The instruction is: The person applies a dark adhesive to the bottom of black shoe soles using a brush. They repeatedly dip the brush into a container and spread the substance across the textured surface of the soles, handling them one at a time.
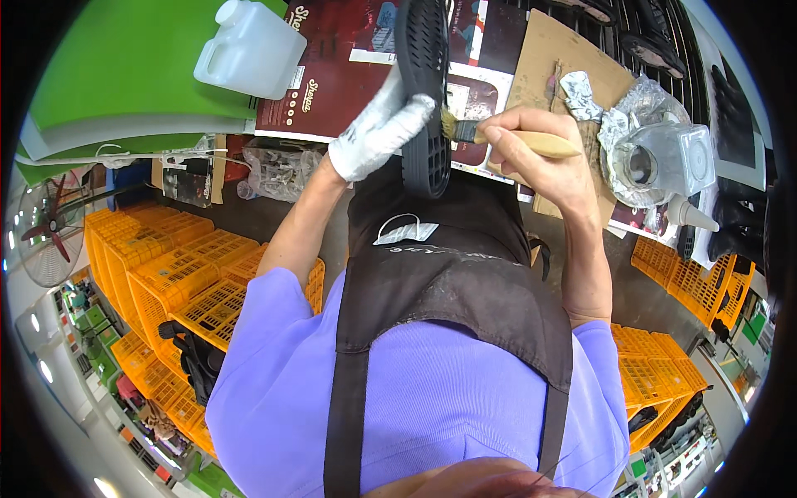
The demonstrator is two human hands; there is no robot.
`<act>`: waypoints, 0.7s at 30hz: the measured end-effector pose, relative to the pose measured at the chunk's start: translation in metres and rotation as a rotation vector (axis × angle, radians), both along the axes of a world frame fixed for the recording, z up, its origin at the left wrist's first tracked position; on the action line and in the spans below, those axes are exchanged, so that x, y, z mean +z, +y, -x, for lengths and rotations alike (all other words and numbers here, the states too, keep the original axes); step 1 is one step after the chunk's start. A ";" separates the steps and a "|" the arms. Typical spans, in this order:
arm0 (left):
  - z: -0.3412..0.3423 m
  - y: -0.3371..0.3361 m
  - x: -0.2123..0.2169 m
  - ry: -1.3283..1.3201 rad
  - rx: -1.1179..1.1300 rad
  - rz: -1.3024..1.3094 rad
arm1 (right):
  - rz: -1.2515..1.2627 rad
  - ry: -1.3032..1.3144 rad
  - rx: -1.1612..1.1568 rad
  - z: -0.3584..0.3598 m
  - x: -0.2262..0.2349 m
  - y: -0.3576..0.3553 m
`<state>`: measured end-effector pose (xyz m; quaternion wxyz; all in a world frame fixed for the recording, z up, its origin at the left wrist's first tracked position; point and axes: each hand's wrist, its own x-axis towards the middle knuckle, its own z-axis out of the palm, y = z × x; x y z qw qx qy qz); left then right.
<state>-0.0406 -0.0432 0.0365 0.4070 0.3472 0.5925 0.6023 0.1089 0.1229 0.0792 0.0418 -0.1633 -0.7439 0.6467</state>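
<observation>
In front of my apron, my left hand (pixel 378 133), in a white glove, grips a black shoe sole (pixel 427 100) held on edge, its open grid cells showing. My bare right hand (pixel 540 153) is closed round the wooden handle of a paintbrush (pixel 552 145). The brush's pale bristles touch the sole's right side, or come very close to it. Beneath both hands lie dark red printed cardboard sheets (pixel 332 79) on the bench.
A white plastic jug (pixel 253 54) stands at the upper left on a green surface (pixel 133 62). To the right are brown cardboard (pixel 540 50), a crumpled white glove (pixel 581 95) and a clear plastic container (pixel 685 158). Orange crates (pixel 183 274) stack on both sides behind me.
</observation>
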 end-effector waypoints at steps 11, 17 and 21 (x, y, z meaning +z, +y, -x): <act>0.034 -0.011 -0.007 0.227 0.015 -0.027 | -0.288 0.108 0.107 0.001 -0.002 0.015; 0.015 -0.010 -0.003 0.475 0.036 0.017 | -0.378 0.148 0.065 0.005 -0.008 0.021; 0.010 -0.014 -0.019 0.614 0.158 -0.001 | -0.306 0.140 -0.006 0.008 -0.013 0.020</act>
